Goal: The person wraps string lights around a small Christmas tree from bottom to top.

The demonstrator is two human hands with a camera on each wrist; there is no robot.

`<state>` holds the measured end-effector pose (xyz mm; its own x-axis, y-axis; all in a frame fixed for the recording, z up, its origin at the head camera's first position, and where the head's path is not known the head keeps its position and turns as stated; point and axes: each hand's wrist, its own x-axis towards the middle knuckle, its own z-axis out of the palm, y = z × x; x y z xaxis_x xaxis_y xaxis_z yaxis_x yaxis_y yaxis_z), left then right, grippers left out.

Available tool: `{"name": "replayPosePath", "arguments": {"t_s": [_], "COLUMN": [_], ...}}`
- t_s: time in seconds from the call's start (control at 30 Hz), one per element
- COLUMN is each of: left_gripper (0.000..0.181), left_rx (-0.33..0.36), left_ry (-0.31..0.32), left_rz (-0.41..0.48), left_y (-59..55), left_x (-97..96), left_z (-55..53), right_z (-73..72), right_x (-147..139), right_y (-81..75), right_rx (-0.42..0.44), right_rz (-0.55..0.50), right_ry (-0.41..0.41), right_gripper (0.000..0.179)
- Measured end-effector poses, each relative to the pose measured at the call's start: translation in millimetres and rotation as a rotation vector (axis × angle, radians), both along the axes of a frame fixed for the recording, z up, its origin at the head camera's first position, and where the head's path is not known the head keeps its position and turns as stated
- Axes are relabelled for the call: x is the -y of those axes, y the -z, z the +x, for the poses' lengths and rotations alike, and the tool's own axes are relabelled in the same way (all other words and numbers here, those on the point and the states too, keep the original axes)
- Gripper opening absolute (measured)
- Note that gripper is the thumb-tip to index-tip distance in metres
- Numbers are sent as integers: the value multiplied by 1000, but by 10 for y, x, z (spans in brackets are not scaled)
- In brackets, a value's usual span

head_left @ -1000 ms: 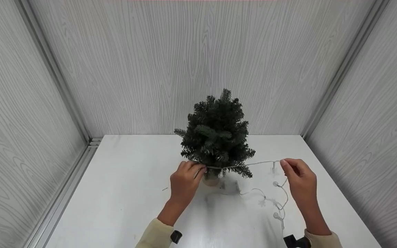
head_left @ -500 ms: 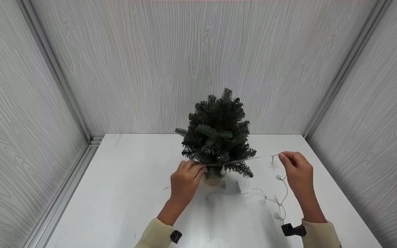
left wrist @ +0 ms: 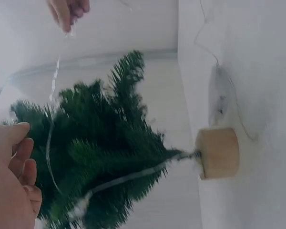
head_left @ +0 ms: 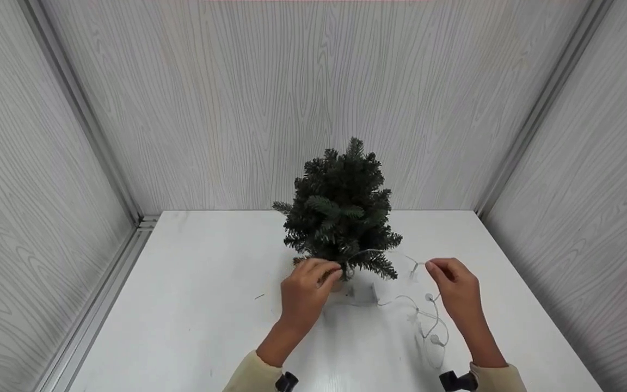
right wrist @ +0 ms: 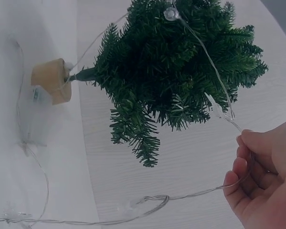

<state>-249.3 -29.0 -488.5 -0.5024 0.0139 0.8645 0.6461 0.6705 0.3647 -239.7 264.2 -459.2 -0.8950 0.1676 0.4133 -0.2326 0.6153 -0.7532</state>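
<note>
My right hand pinches a strand of clear string lights between thumb and fingers, to the right of a small artificial Christmas tree. From there the wire arcs slackly to the tree's lower front branches, and more of it trails below the hand. My left hand is at those front branches, thumb and fingertips bent close together. In the left wrist view the strand runs just past its fingertips; I cannot tell whether they hold anything. The tree stands upright on a round wooden base, partly hidden by the left hand in the head view.
A clear battery box lies on the white table in front of the tree, with its wire running right toward the loose lights. Wood-grain panels enclose the back and sides.
The right hand first rose slightly, then came down and inward to the left, and the taut strand went slack. My left hand has shifted a little right along the tree's front.
</note>
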Motion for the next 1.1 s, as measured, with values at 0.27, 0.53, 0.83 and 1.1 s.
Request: {"name": "replayPosePath", "arguments": {"t_s": [0.27,0.53,0.83,1.1], "left_gripper": [11,16,23,18], "left_rx": [28,102,198,239], "left_ry": [64,118,194,251], "left_rz": [20,5,-43,-32], "left_y": [-169,-288,-297,-278], "left_x": [-602,-979,-1144,-1286], "left_z": [76,-5,-87,-135], "right_z": [65,88,124,165], "right_x": [103,154,178,94], "right_y": [-82,-146,-179,-208], "right_rx": [-103,-170,-212,-136], "right_rz": [24,30,46,70], "right_ry": [-35,-73,-80,-87], "right_gripper": [13,10,8,10]}}
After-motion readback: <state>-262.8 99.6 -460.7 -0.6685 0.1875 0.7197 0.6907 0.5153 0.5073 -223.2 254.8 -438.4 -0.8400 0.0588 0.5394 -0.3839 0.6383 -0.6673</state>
